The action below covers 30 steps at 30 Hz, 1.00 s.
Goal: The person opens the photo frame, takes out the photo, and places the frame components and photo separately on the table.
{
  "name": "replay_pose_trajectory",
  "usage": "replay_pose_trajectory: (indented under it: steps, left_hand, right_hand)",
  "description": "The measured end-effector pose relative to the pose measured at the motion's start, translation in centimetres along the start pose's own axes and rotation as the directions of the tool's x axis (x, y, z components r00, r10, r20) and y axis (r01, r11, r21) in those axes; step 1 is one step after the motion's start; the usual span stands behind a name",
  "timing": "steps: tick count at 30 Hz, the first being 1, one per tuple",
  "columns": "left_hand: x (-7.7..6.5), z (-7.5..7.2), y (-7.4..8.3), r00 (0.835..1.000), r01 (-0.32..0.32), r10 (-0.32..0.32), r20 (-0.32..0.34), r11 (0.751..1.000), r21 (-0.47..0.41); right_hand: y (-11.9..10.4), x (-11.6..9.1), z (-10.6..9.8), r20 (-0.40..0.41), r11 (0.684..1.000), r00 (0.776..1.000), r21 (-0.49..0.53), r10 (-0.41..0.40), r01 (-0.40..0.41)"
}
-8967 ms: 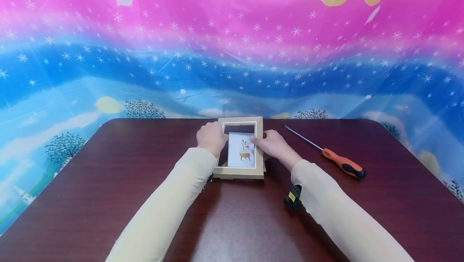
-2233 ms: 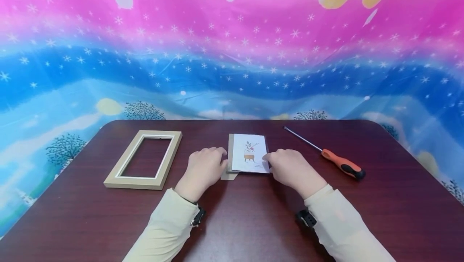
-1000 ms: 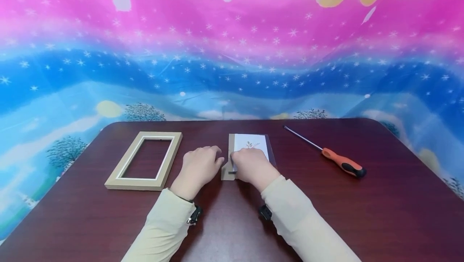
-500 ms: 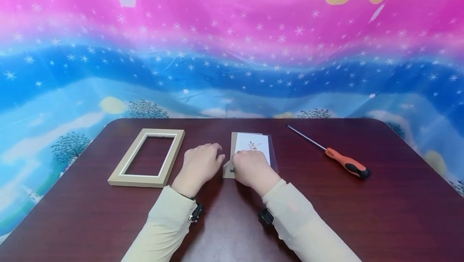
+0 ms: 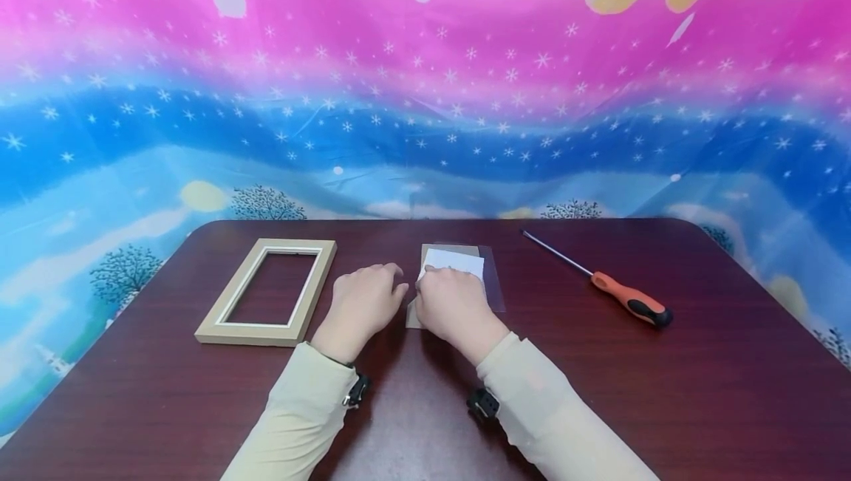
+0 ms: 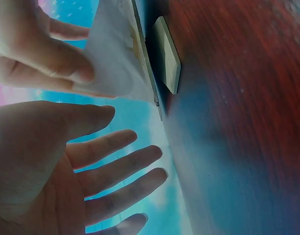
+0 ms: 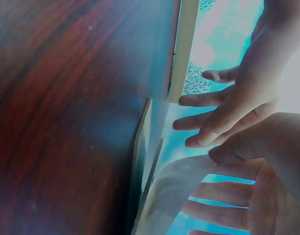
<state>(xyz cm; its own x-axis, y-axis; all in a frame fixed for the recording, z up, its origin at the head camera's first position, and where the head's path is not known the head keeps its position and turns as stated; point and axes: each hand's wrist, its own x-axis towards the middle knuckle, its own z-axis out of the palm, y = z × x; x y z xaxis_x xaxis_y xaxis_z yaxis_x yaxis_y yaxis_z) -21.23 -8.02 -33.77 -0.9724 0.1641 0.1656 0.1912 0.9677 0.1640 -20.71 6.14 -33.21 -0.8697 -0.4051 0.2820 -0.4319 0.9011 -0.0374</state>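
Note:
My right hand [image 5: 455,309] pinches the near-left edge of a white picture card [image 5: 455,258] between thumb and fingers. That edge is raised and the card bends, as the right wrist view shows on the card [image 7: 182,178]. Beneath it lie a clear sheet [image 5: 492,285], sticking out to the right, and a tan backing board [image 5: 425,253]. The board's stand leg [image 5: 414,318] juts out toward me. My left hand [image 5: 359,309] hovers just left of the board, its fingers spread and relaxed in the left wrist view, holding nothing. The card's printed drawing is hidden by my right hand.
An empty tan picture frame [image 5: 249,333] with a white inner edge lies on the left of the dark wooden table [image 5: 425,429]. On the right rests a screwdriver [image 5: 625,296] with an orange and black handle. A patterned cloth [image 5: 425,134] hangs behind the table.
Earlier the frame was over the card; it now lies at the left. My right hand has crossed from the card's right side to its left edge and has lifted and shifted the card leftward.

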Motion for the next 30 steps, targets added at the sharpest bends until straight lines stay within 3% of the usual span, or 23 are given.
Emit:
replay_pose_trajectory:
  steps: [7, 15, 23, 30]
  left_hand:
    - [0.0, -0.2, -0.1, 1.0, 0.005, -0.005, -0.017, 1.0, 0.019]
    - [0.1, -0.1, -0.3, 1.0, 0.002, -0.001, -0.023, 0.999, 0.034]
    - [0.0, 0.0, -0.2, 1.0, -0.004, 0.004, 0.005, 0.999, 0.05]
    - [0.0, 0.0, -0.2, 1.0, 0.011, -0.011, 0.024, 1.0, 0.01]
  right_hand:
    - [-0.7, -0.1, -1.2, -0.114, 0.998, 0.994, 0.06, 0.002, 0.005]
    - [-1.1, -0.7, -4.0, -0.182, 0.988, 0.982, 0.153, 0.042, -0.014]
    - [-0.2, -1.4, -6.8, -0.227, 0.979, 0.97, 0.2, 0.084, -0.038]
    - [1.6, -1.5, -9.0, -0.189, 0.955, 0.965, 0.268, 0.18, -0.125]
